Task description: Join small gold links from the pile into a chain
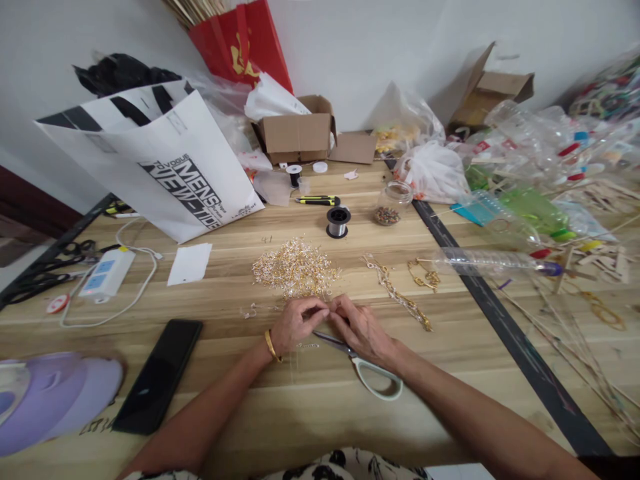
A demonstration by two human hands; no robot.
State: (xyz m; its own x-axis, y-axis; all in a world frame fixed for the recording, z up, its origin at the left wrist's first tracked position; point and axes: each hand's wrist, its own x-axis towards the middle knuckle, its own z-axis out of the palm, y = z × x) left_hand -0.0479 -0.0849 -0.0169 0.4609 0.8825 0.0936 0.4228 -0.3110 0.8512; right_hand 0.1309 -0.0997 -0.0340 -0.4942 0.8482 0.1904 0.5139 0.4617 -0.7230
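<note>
My left hand and my right hand meet fingertip to fingertip just below a pile of small gold and clear beads. Both are closed in a pinch, and whatever lies between the fingertips is too small to make out. Scissors with pale handles lie on the table, partly under my right hand. Beside my left wrist is a short beaded strand. Gold and silver chains rest to the right of the pile, with another gold chain beyond them. A spool of fine wire stands behind the beads.
A black phone, a power strip and a white paper bag occupy the left. Farther back are a box cutter, a bead jar and a cardboard box. Plastic bottles crowd the right side.
</note>
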